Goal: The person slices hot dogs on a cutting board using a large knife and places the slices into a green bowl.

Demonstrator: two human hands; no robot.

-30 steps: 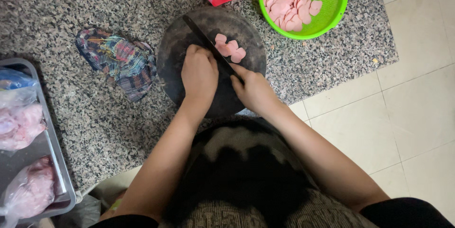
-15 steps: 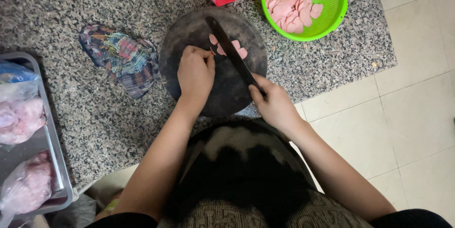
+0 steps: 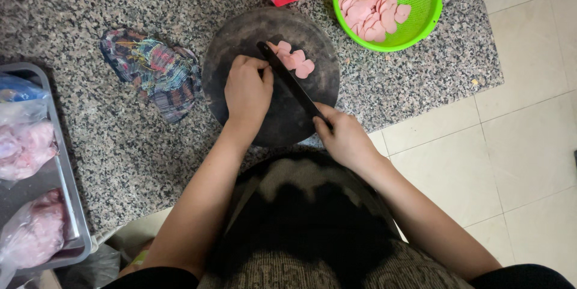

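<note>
Slicing goes best if the knife (image 3: 288,82), gripped in the right hand (image 3: 344,139), comes straight down close beside the knuckles of the left hand (image 3: 246,91), which is curled over something on the round dark board (image 3: 240,36); what it pins is hidden. Pink slices (image 3: 294,60) lie on the board beyond the blade. Right of the board sits a green basket (image 3: 430,6) of slices, left of it a striped cloth (image 3: 153,73), nothing blocking the cut

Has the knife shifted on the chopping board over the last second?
Yes. The knife in the right hand has swung back toward the left hand, away from the slices on the round board.
</note>
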